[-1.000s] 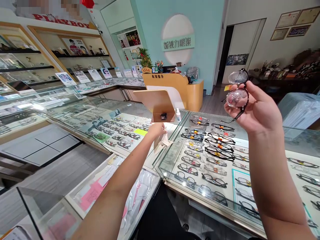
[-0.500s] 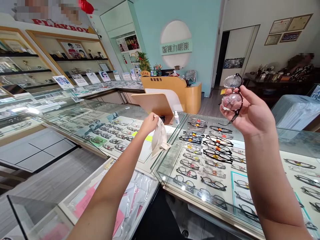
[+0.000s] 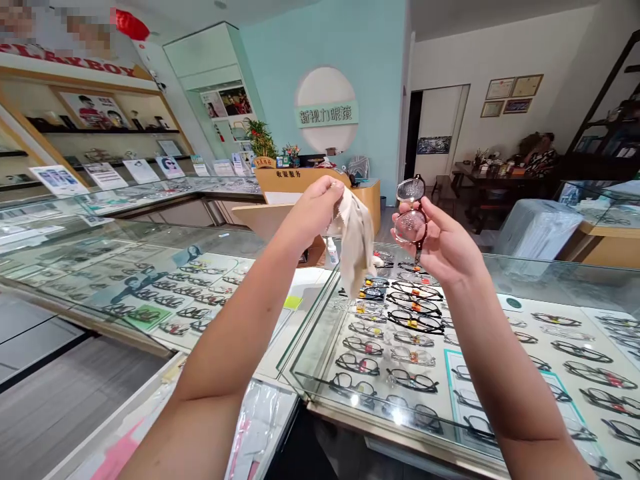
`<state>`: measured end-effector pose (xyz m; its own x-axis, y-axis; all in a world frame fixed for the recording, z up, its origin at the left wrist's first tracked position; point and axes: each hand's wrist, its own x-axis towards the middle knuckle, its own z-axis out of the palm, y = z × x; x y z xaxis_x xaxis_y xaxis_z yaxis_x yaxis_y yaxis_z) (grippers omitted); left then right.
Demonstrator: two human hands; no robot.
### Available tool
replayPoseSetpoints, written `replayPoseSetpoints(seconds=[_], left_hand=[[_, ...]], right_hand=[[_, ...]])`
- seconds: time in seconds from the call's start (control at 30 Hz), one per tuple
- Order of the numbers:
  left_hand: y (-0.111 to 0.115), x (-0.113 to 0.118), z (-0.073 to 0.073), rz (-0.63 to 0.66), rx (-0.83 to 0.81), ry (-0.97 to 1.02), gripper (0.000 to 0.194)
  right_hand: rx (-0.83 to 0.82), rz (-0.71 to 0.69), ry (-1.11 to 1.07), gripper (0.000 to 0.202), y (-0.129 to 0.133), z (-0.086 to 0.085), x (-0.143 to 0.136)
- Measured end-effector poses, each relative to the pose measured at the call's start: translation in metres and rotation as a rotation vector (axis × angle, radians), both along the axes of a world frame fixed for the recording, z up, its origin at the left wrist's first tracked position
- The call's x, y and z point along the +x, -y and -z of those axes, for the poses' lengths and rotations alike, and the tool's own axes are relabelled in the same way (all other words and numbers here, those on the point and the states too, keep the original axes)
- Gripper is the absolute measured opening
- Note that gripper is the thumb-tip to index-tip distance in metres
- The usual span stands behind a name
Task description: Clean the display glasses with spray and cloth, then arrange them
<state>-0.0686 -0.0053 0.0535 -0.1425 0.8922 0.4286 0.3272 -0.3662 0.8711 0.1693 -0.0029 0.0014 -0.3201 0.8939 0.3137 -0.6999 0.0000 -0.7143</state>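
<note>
Pinched in my left hand point(image 3: 323, 203) is a pale beige cloth point(image 3: 356, 243) that hangs down loosely over the glass counter. To its right, my right hand point(image 3: 443, 243) holds up a pair of eyeglasses point(image 3: 411, 227) with dark frames, turned on end so that one lens is above the other. Droplets or specks dot both lenses. The cloth and the eyeglasses are a short gap apart. Behind my left wrist, a small white spray bottle point(image 3: 333, 251) stands on the counter.
Under me is a glass display case point(image 3: 320, 380) with rows of eyeglass frames. Another glass counter point(image 3: 135, 240) runs left. An open drawer point(image 3: 260, 427) holds papers and plastic bags. A wooden reception desk point(image 3: 370, 200) stands beyond, and a person point(image 3: 543, 153) sits at the back right.
My left hand has lifted the cloth up and to the right, closer to the eyeglasses. The eyeglasses now appear lower and further left, and the view has turned right.
</note>
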Motion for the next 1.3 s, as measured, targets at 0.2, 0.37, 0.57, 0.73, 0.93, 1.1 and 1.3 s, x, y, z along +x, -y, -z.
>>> replayPoseSetpoints(seconds=[0.2, 0.37, 0.57, 0.73, 0.93, 1.1, 1.3], left_hand=[[-0.005, 0.045, 0.003, 0.197, 0.038, 0.168, 0.032], [-0.006, 0.059, 0.022, 0.251, 0.121, 0.324, 0.032], [0.000, 0.061, 0.036, 0.380, 0.170, 0.313, 0.043], [0.004, 0.064, 0.040, 0.486, 0.261, 0.232, 0.052], [-0.009, 0.072, 0.050, 0.286, 0.119, 0.022, 0.058], [-0.014, 0.077, 0.053, 0.532, -0.070, 0.064, 0.066], [-0.018, 0.081, 0.057, 0.701, -0.157, 0.324, 0.056]], right_hand=[[-0.078, 0.110, -0.069, 0.020, -0.005, -0.003, -0.001], [-0.059, 0.165, -0.079, 0.022, -0.013, 0.004, -0.006], [-0.005, 0.221, 0.002, 0.034, -0.021, 0.015, -0.011], [0.028, 0.263, 0.016, 0.036, -0.020, 0.011, -0.008], [0.086, 0.331, 0.010, 0.033, -0.016, 0.006, -0.008], [0.131, 0.352, 0.014, 0.036, -0.019, 0.012, -0.015], [0.126, 0.324, -0.006, 0.039, -0.027, 0.017, -0.018]])
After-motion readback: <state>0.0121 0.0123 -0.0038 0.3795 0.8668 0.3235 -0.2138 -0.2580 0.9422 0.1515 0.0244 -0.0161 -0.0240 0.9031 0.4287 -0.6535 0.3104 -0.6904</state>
